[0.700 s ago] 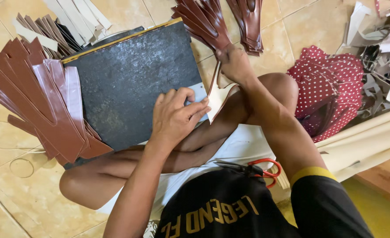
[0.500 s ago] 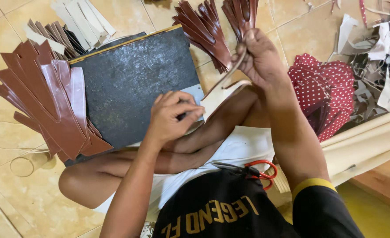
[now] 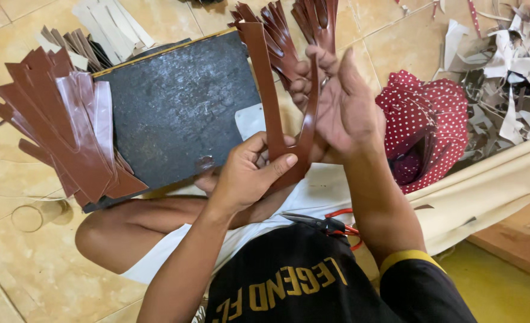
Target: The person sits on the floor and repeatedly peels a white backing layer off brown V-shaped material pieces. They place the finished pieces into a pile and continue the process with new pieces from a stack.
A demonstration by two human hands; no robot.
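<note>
Now both hands grip a brown U-shaped leather strap (image 3: 277, 101): left hand (image 3: 250, 173) pinches its bend, right hand (image 3: 342, 107) clasps 1 arm

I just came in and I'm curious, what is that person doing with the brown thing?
A person sitting on the tiled floor holds a brown U-shaped leather piece up in both hands. The left hand pinches its bottom bend, and the right hand grips one arm. A dark cutting board lies in front, with stacks of brown pieces beside it. Red-handled scissors rest on the lap.
</note>
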